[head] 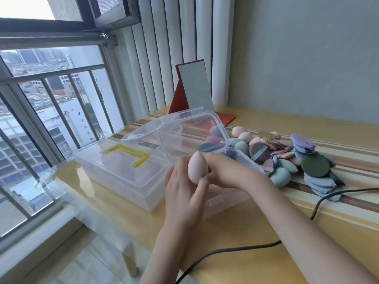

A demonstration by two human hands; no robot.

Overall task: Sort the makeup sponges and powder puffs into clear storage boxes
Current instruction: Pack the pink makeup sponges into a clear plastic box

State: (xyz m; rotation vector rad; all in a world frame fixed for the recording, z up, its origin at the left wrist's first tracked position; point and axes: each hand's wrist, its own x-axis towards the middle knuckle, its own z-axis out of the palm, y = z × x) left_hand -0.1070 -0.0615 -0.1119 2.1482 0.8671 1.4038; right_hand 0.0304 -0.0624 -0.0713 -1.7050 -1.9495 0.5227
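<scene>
Few sponges are seen through the raised lid of the open box (244, 160); most sponges and puffs (303, 158) remain piled on the table (266, 232). Pink sponge (196, 168), over the boxes, is gripped by left hand (182, 193) and right hand (225, 171).

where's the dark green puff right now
In the head view, the dark green puff lies on the right side of the table, atop the pile, above a stack of blue puffs and below the purple puffs.

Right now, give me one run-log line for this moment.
left hand: holds pink sponge | right hand: touches sponge | open box: some sponges inside | pile: unsorted on table
</scene>
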